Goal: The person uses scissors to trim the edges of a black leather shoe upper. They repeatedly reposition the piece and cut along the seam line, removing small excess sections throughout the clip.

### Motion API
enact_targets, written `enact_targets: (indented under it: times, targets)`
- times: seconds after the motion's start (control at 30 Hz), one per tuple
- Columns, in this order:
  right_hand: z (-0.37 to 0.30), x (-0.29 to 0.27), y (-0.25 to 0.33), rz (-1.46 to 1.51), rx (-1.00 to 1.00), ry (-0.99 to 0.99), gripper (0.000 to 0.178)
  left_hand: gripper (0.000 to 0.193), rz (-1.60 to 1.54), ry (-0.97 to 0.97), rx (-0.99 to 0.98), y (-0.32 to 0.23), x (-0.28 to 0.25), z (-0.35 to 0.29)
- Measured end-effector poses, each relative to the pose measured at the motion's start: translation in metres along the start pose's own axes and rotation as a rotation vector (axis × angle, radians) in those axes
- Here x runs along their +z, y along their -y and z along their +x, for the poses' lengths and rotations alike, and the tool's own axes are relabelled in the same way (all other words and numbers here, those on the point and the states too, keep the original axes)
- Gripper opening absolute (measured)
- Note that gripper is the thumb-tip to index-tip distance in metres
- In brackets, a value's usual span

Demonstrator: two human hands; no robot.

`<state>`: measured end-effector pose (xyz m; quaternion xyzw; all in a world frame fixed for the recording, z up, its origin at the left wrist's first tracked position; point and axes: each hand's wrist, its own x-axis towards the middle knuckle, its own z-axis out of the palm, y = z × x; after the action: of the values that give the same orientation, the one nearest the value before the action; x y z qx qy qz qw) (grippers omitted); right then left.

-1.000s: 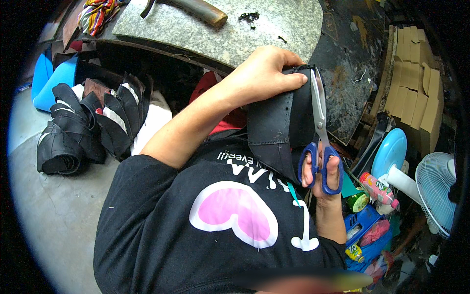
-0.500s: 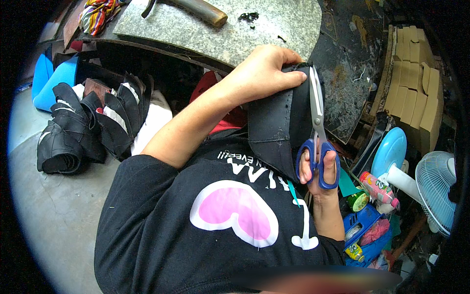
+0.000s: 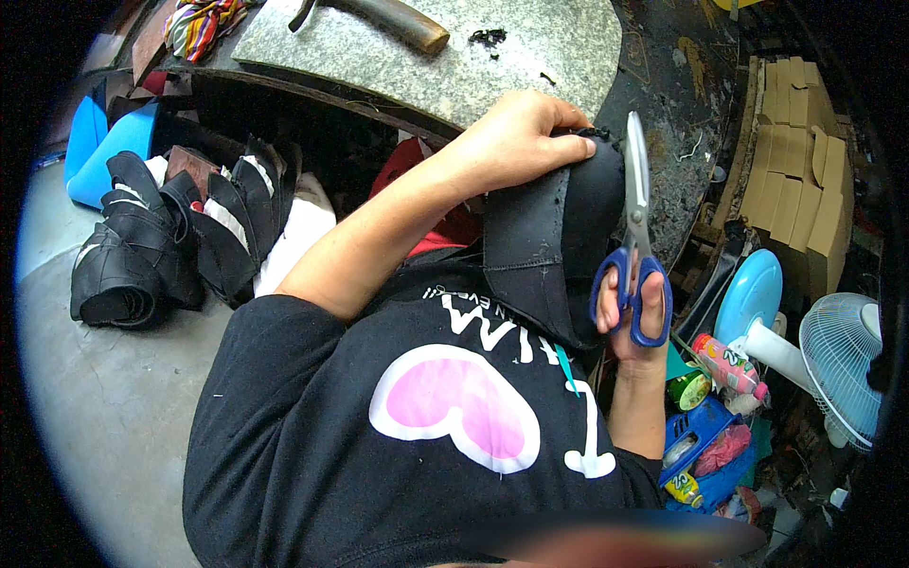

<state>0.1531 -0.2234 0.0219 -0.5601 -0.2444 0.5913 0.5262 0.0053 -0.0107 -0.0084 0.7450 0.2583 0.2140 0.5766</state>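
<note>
My left hand (image 3: 540, 137) pinches the far edge of a black stitched piece (image 3: 525, 232), shaped like a shoe upper, between thumb and fingers. The piece hangs in front of my chest, its top rim ragged. In my right hand (image 3: 630, 308) is a pair of scissors (image 3: 638, 189) with blue handles, thumb and fingers through the loops. The blades point away from me, nearly together, just right of the piece and apart from its edge. A thin teal strip (image 3: 566, 367) shows below the piece.
A stone slab (image 3: 530, 71) ahead bears a wooden-handled tool (image 3: 402, 24) and dark scraps. Bundled black pieces (image 3: 118, 270) lie on the left. To the right are stacked cardboard boxes (image 3: 800, 180), a fan (image 3: 838, 355), a pink bottle (image 3: 729, 366) and a blue basket (image 3: 696, 426).
The scissors have moved right and slightly upward, off the piece's edge, with my right hand. My left hand keeps its hold on the black piece, almost unmoved.
</note>
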Motion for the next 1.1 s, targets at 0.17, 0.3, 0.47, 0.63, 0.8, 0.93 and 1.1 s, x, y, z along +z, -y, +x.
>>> enact_targets:
  times: [0.17, 0.3, 0.47, 0.63, 0.8, 0.93, 1.1]
  targets:
    - [0.040, -0.004, 0.019, -0.517, -0.368, -0.300, 0.039, 0.027, 0.065, -0.047, 0.028, -0.003, 0.005, 0.001]
    - [0.066, 0.007, 0.018, -0.409, -0.317, -0.262, 0.044, 0.019, 0.340, -0.200, 0.347, -0.014, 0.010, -0.001]
    - [0.068, 0.026, 0.013, -0.163, -0.269, -0.223, 0.038, 0.019, 0.630, -0.129, 0.331, -0.019, 0.004, 0.008]
    - [0.071, 0.030, 0.009, 0.009, -0.420, -0.332, 0.036, 0.016, 0.515, -0.376, 0.187, -0.017, 0.013, 0.014]
    - [0.068, 0.031, 0.007, -0.031, -0.307, -0.294, 0.035, 0.017, 0.519, -0.313, 0.454, -0.021, 0.009, 0.006]
    - [0.068, 0.032, 0.009, 0.008, -0.305, -0.252, 0.033, 0.013, 0.536, -0.185, 0.706, -0.024, 0.002, 0.007]
    - [0.071, 0.032, 0.008, 0.099, -0.293, -0.296, 0.033, 0.010, 0.491, -0.305, 0.643, -0.018, 0.012, -0.002]
